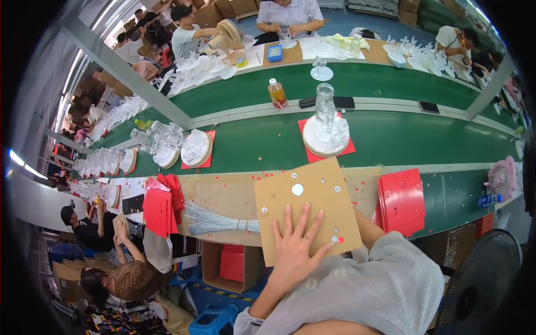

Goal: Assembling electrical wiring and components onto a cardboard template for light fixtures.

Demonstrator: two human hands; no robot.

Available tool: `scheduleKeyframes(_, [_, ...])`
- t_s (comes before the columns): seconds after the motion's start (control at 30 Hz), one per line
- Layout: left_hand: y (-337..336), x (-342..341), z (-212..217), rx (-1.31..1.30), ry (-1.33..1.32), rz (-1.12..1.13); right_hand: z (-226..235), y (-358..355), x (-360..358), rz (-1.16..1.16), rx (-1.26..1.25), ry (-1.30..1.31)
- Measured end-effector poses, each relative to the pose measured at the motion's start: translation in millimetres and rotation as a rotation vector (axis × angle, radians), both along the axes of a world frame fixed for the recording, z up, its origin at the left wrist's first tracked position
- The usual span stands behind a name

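Several red sheets (162, 209) lie stacked at the left end of the near bench, and just right of them a bundle of thin silvery wires (215, 222) fans out leftward from a tie at its right end. Right of the bundle, a brown cardboard square (304, 204) sits tilted on the bench, dotted with small round pieces and holes. The left hand (293, 251) rests flat on the near part of this cardboard, fingers spread wide and holding nothing, its thumb tip close to a tiny red dot (340, 240). The right hand seems hidden behind the grey sleeve (379, 279), so I cannot tell its state. Farther off, on the green conveyor (424, 137), a clear glass stand (326, 120) sits on a white disc atop a red square. Further right, another pile of red sheets (402, 201) lies beside the cardboard.
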State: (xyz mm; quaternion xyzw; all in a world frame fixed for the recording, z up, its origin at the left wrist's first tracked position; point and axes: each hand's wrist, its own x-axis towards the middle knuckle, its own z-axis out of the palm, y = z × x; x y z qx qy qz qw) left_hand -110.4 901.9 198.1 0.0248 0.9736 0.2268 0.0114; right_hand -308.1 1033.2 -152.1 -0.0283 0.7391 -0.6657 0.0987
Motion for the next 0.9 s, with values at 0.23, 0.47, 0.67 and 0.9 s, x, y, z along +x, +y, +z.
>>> scheduleKeyframes(0.23, [-10.7,6.5,5.2,0.100,-0.128,-0.129,40.3,115.0,-17.3,-0.532,-0.524,-0.205])
scheduleKeyframes(0.47, [1.5,10.3,-6.2,0.127,0.010,-0.120,252.6,227.4,-38.6,-0.503,-0.614,0.333])
scheduleKeyframes(0.67, [17.0,9.0,-8.2,0.101,0.097,-0.158,404.3,239.4,14.3,-0.422,-0.296,1.125])
scheduleKeyframes(0.9, [17.6,10.6,-3.0,0.087,0.085,-0.142,338.1,115.9,48.6,0.610,0.435,1.078])
